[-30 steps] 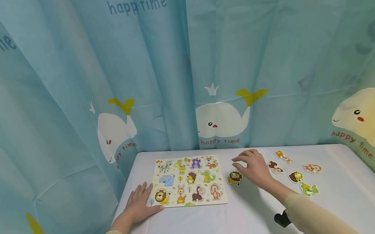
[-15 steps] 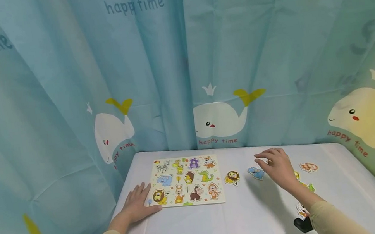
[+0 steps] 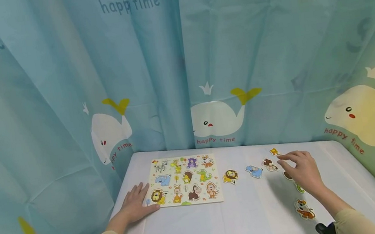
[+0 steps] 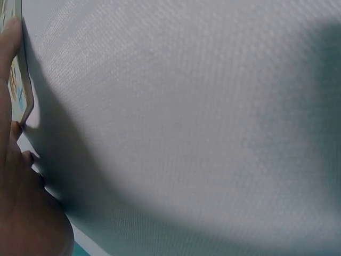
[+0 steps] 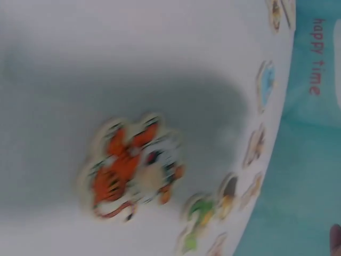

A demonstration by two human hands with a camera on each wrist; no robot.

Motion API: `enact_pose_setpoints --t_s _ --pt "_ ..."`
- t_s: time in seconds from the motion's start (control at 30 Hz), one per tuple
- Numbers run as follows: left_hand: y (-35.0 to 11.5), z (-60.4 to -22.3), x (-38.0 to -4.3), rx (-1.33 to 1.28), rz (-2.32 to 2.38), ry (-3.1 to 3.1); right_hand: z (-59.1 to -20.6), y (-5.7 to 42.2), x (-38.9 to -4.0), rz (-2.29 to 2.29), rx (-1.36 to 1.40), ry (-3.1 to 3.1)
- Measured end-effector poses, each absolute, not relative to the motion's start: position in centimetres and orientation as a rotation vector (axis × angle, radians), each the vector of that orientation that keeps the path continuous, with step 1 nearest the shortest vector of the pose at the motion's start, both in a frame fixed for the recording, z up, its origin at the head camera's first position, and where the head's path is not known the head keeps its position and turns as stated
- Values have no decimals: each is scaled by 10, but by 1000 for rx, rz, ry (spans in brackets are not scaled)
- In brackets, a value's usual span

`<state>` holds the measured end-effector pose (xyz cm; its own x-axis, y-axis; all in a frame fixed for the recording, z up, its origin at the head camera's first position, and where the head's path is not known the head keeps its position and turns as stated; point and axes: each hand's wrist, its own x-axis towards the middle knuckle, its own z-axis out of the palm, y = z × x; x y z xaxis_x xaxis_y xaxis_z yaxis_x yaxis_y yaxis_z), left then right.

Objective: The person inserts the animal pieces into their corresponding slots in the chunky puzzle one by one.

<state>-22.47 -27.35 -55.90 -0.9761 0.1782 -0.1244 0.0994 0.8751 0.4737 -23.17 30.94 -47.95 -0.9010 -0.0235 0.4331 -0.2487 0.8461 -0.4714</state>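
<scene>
My left hand [image 3: 136, 204] lies with spread fingers on the left edge of a puzzle board [image 3: 188, 202] printed with animals; in the left wrist view its thumb [image 4: 9, 42] lies along the board's side. Over the loose pieces at the right hovers my right hand [image 3: 302, 171], fingers loosely bent, holding nothing. Its fingertips overlap the orange piece [image 3: 274, 152] at the back. Near it are the gorilla piece [image 3: 269, 164], a partly covered hedgehog piece [image 3: 287, 175] and the crocodile piece [image 3: 299, 187]. A tiger piece [image 5: 133, 170] lies below the hand.
A lion piece [image 3: 230, 176] and an elephant piece [image 3: 254, 171] lie between the board and my right hand. The white table [image 3: 194, 229] meets a blue curtain [image 3: 154, 78] printed with whales at its back and sides.
My right hand has moved right from near the lion piece, uncovering the elephant and tiger pieces and now hiding the monkey piece. My left hand stays on the board, and the view has shifted slightly.
</scene>
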Motion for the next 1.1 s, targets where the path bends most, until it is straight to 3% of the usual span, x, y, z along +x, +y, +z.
enact_pose_setpoints --t_s 0.57,1.1 --pt "-269 -548 -223 186 670 2843 -510 342 -190 701 289 -2941" --pt "-270 -551 -223 196 688 2859 -529 364 -156 626 165 -2999"
